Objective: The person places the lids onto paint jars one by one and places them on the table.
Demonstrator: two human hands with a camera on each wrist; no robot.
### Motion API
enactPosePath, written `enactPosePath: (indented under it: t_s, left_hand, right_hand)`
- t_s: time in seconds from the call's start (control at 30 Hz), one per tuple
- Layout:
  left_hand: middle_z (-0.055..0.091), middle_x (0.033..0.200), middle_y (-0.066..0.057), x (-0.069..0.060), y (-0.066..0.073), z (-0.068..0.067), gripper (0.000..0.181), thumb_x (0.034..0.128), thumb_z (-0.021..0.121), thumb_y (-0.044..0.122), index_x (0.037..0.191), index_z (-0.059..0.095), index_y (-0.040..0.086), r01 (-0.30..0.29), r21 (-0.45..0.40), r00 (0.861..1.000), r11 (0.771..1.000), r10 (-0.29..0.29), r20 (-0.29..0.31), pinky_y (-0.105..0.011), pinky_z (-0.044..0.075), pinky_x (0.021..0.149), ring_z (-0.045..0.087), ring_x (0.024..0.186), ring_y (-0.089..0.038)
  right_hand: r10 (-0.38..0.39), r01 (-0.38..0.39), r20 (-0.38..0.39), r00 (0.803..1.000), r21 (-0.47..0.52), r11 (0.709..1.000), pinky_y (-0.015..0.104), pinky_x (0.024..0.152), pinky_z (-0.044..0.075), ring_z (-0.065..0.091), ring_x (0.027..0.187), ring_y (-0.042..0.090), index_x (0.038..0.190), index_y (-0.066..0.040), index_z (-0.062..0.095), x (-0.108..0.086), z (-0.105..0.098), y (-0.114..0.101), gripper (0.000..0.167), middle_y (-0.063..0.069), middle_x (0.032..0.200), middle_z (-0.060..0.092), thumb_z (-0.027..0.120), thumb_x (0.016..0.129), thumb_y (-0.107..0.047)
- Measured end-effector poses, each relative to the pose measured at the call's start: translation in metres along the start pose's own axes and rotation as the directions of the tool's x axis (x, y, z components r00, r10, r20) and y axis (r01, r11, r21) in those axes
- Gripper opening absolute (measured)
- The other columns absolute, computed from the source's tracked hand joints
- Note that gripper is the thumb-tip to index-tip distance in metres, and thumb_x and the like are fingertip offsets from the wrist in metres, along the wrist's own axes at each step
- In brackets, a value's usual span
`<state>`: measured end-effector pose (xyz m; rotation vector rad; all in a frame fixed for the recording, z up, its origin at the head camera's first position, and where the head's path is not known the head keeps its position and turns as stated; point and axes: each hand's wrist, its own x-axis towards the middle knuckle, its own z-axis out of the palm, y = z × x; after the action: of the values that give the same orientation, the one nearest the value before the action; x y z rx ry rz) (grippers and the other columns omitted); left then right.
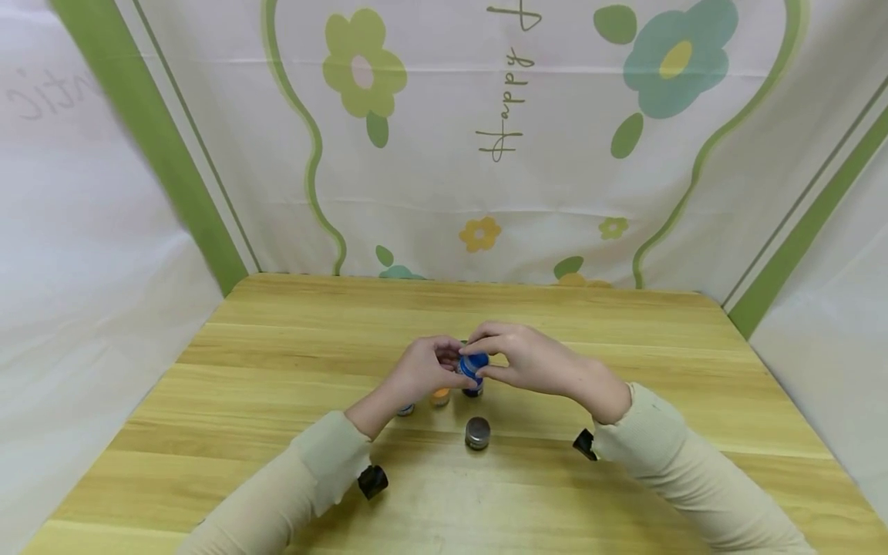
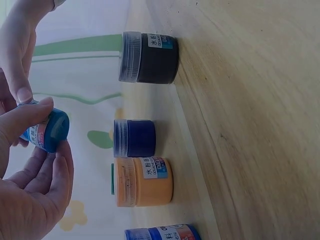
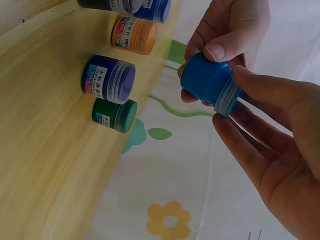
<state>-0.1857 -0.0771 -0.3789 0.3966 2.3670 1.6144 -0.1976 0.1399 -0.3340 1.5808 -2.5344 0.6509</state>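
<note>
Both hands hold a small blue paint jar [image 1: 473,364] above the table. My left hand [image 1: 425,368] grips its blue body between thumb and fingers, seen in the right wrist view on the jar [image 3: 202,80]. The fingertips of my right hand [image 1: 530,358] pinch the ribbed clear lid [image 3: 227,97], which sits on the jar. In the left wrist view the label of the held jar [image 2: 57,129] is partly covered by the left thumb. Below the hands stand a dark blue jar [image 2: 140,138] and an orange jar [image 2: 150,182].
Nearer the person stands a black paint jar [image 1: 477,433]. Another blue jar [image 2: 165,233] is beside the orange one, partly hidden by the left arm in the head view. A green jar [image 3: 114,115] stands behind the dark blue one. A patterned cloth [image 1: 416,154] hangs behind the wooden table [image 1: 277,370].
</note>
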Motion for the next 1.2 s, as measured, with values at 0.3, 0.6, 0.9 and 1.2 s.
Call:
enactPosePath:
  t_s: [0.3, 0.6, 0.9, 1.2]
  left_hand:
    - [0.073, 0.107, -0.008, -0.0019, 0.0012, 0.0025, 0.042, 0.0824, 0.087, 0.009, 0.119, 0.070, -0.003, -0.028, -0.003, 0.999, 1.000, 0.028, -0.030, -0.031, 0.059, 0.083, 0.070, 0.095, -0.018]
    - [0.073, 0.106, -0.007, -0.0026, 0.0003, 0.0019, 0.042, 0.0815, 0.088, 0.010, 0.118, 0.071, -0.002, -0.022, 0.003, 0.999, 1.000, 0.022, -0.039, -0.031, 0.058, 0.083, 0.069, 0.095, -0.017]
    - [0.073, 0.103, -0.004, -0.0038, 0.0014, 0.0015, 0.040, 0.0821, 0.088, 0.009, 0.117, 0.072, 0.000, -0.021, -0.052, 1.000, 0.998, 0.021, -0.002, -0.030, 0.059, 0.080, 0.068, 0.091, -0.015]
    - [0.073, 0.103, -0.004, -0.0046, 0.0027, 0.0034, 0.040, 0.0817, 0.089, 0.011, 0.117, 0.072, 0.001, -0.014, -0.034, 1.000, 0.999, 0.014, -0.015, -0.031, 0.059, 0.080, 0.068, 0.091, -0.016]
  right_hand:
    - [0.033, -0.033, -0.038, 0.999, -0.013, 0.999, 0.028, 0.075, 0.058, 0.067, 0.090, 0.014, 0.115, -0.002, 0.075, -0.0005, 0.0025, -0.0004, 0.027, 0.005, 0.109, 0.068, 0.081, 0.091, -0.014]
    - [-0.063, 0.057, -0.056, 0.996, -0.099, 0.993, 0.031, 0.087, 0.058, 0.068, 0.106, 0.021, 0.120, -0.003, 0.073, -0.0008, 0.0050, -0.0006, 0.034, 0.008, 0.119, 0.068, 0.083, 0.089, -0.014]
    - [-0.087, 0.085, -0.052, 0.995, -0.050, 0.995, 0.029, 0.082, 0.058, 0.067, 0.097, 0.018, 0.115, -0.003, 0.075, -0.0031, 0.0046, 0.0028, 0.030, 0.007, 0.113, 0.068, 0.084, 0.087, -0.009]
    - [-0.022, 0.019, -0.060, 0.998, -0.055, 0.998, 0.029, 0.082, 0.058, 0.069, 0.100, 0.019, 0.123, -0.001, 0.073, -0.0059, 0.0058, 0.0019, 0.038, 0.008, 0.117, 0.068, 0.082, 0.089, -0.013]
